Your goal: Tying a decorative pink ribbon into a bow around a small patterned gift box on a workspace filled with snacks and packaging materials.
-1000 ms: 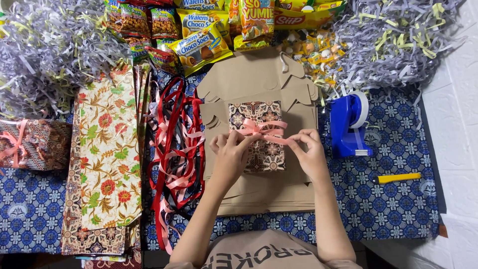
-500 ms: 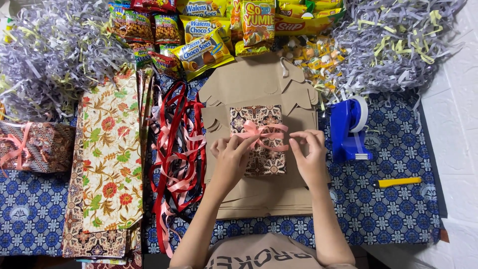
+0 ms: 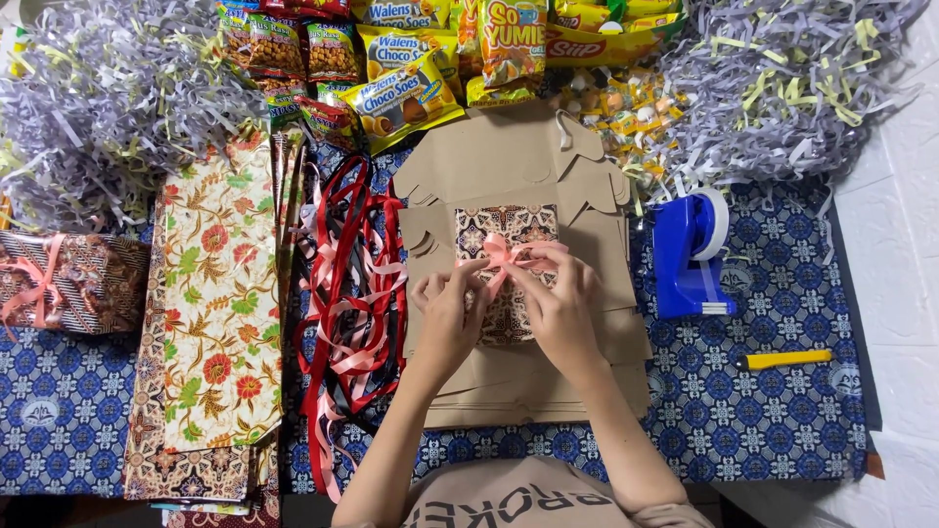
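A: Where is the batik-wrapped gift box?

B: Centre of the frame, lying on a stack of flat brown cardboard cut-outs; a pink ribbon bow sits across its upper half.

A: And the hands?

B: Left hand pinches the ribbon's left side; right hand lies over the box, fingers closed on the bow's right loop; both grasp ribbon.

A: Around it?

B: Loose red and pink ribbons just left; floral paper sheets further left; blue tape dispenser right; yellow utility knife lower right; snack packets along the top; shredded paper in the upper left and right corners.
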